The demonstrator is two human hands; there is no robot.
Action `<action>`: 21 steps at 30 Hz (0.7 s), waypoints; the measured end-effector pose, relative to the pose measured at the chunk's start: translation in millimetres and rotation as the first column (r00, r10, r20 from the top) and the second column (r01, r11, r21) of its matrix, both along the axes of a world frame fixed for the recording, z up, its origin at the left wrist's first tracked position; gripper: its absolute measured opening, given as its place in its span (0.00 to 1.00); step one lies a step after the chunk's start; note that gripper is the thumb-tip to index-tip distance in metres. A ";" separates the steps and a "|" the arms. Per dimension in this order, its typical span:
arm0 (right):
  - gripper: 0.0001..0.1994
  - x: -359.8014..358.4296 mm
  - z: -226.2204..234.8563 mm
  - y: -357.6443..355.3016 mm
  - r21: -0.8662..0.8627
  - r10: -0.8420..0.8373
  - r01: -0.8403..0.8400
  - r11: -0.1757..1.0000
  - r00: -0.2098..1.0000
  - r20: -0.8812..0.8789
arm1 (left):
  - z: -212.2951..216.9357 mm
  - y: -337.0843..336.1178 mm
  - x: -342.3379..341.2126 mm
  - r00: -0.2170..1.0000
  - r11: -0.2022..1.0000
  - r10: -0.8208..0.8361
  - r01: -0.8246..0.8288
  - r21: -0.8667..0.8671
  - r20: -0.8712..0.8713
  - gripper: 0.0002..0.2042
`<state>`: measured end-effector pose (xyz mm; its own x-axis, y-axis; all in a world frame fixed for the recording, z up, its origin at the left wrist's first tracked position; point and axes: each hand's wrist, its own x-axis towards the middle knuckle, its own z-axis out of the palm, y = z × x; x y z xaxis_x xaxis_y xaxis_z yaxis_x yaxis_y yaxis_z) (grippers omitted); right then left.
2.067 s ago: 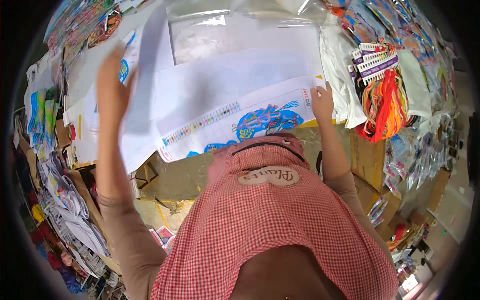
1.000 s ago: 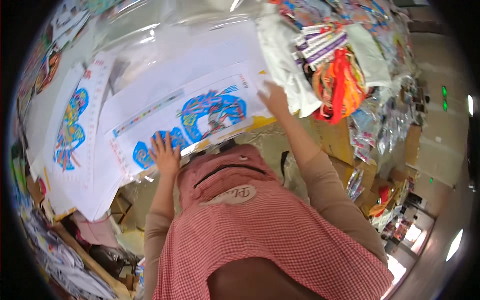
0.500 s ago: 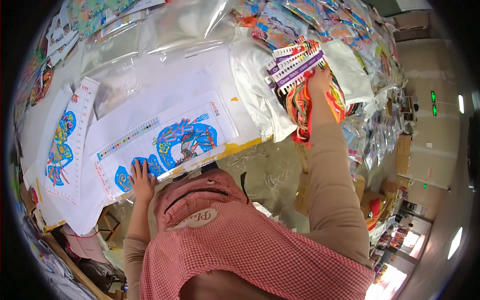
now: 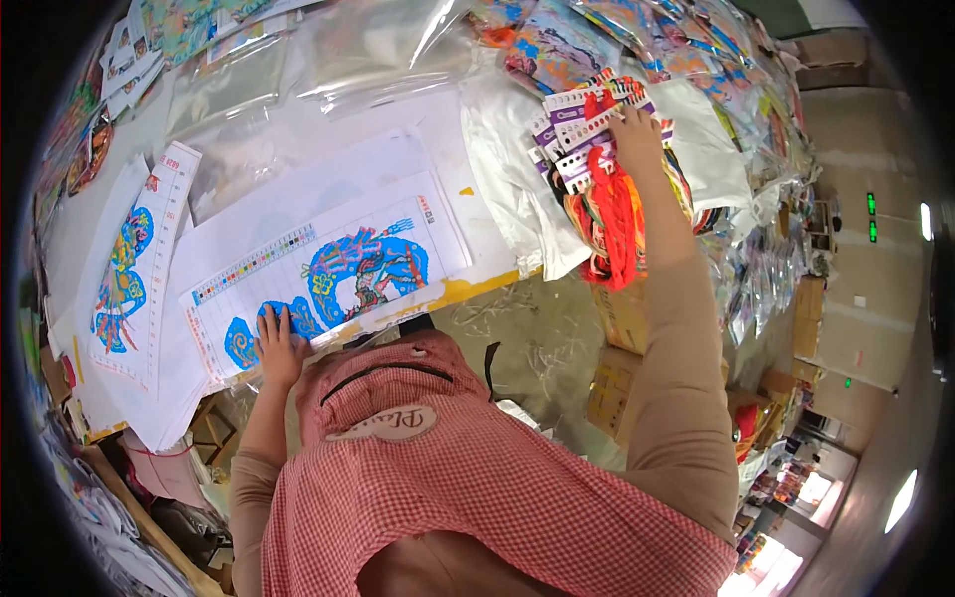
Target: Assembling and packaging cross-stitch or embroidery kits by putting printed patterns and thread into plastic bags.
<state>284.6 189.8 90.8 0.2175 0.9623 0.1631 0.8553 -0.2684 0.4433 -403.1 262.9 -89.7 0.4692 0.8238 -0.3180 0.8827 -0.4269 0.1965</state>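
Note:
My left hand (image 4: 280,348) lies with its fingers stretched out on the lower edge of a printed pattern chart (image 4: 373,274), which carries blue motifs and a strip of coloured squares. Over at the right, my right hand (image 4: 639,139) has its fingers curled on the edge of a purple-and-white thread card (image 4: 587,129). The card tops a stack of similar punched cards. Bright red thread skeins (image 4: 619,229) hang down over other coloured threads. Beneath the stack is folded white fabric (image 4: 507,184). Part of the card's right side is hidden by my hand.
Another pattern chart (image 4: 129,274) lies at the table's left. Clear plastic sleeves (image 4: 373,50) cover the far middle. Bagged colourful prints (image 4: 567,45) are piled at the far right. Cardboard boxes (image 4: 612,388) stand on the floor below the table's yellowish front edge (image 4: 477,289).
My right hand has shifted up from the threads to the cards' top edge. The top card has tilted, and the red skeins now spread over the front. My left hand stays on the chart.

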 end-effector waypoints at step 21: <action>0.11 -380.2 162.6 -54.7 0.429 0.499 -0.313 0.847 0.193 -0.845 | 239.6 -19.5 238.5 0.223 0.437 0.221 0.848 -0.301 0.949 0.22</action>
<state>-95.6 135.2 253.3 -0.1079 0.9536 0.2810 0.6611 0.2800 -0.6962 -164.6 243.4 150.0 0.9560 0.1867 0.2262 -0.2596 0.1797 0.9488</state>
